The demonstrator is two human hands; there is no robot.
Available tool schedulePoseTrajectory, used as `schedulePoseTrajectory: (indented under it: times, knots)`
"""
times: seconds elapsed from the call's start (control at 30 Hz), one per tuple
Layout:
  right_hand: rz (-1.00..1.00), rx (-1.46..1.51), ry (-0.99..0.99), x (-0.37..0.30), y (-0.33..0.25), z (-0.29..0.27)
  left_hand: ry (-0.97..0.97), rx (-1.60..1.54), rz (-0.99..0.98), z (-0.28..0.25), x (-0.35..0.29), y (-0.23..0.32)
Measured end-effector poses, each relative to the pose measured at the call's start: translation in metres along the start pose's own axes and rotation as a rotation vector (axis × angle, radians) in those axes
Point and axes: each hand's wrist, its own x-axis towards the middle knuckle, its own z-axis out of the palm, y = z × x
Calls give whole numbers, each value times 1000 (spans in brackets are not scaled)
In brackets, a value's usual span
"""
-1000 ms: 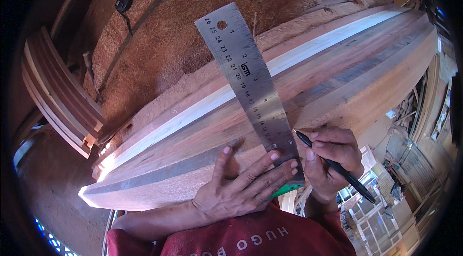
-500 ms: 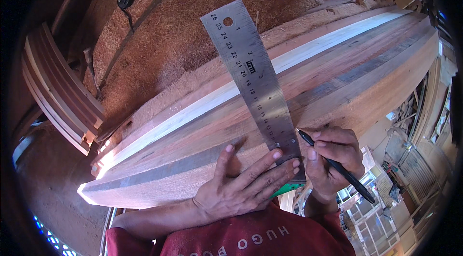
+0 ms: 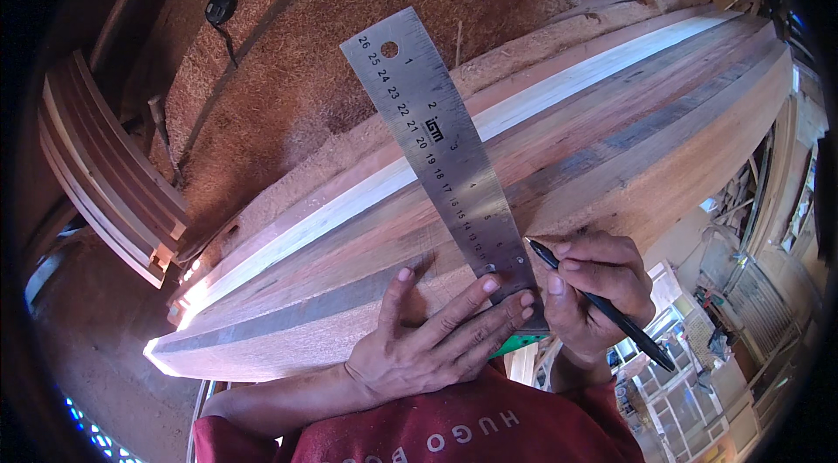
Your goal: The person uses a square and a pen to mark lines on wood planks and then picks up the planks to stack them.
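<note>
A steel try square [image 3: 436,140] lies across a long, curved panel of striped wood [image 3: 611,127], its ruled blade slanting to the far left. Part of its green stock [image 3: 521,342] shows at the panel's near edge; my left hand hides the rest. The fingers of my left hand [image 3: 428,341] press on the blade's near end, with the thumb spread out on the wood. Beside the blade's right edge, my right hand [image 3: 602,293] pinches a black pen [image 3: 624,322]. The pen's tip is close to that edge; I cannot tell whether it touches the wood.
Stacked curved wooden strips [image 3: 109,171] stand at the left. Wood shavings [image 3: 305,61] cover the surface beyond the panel, where a small black object with a cord [image 3: 221,6] lies. Shelving and timber pieces [image 3: 759,323] are at the right.
The try square's blade has shifted slightly left across the panel. Both hands and the pen have moved a little left with it, and the grips look the same.
</note>
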Motion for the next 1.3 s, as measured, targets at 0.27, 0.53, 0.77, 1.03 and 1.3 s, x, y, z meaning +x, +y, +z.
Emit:
schedulePoseTrajectory:
  times: [0.27, 0.53, 0.77, 1.03, 1.3]
  knots:
    - [-3, 12, -3, 1, 0, 0, -13, 3, 10, -2, 2, -1]
    - [-7, 1, -9, -1, 1, 0, -16, 18, 3, -3, 0, -1]
    - [-3, 32, -20, 1, 0, 0, -64, 86, 40, -3, -2, -3]
    - [-36, -20, -21, 0, 0, -1, -17, -4, -15, -4, 2, 0]
    - [-72, 24, -49, -5, -2, -2, -70, -28, -13, -6, -1, 1]
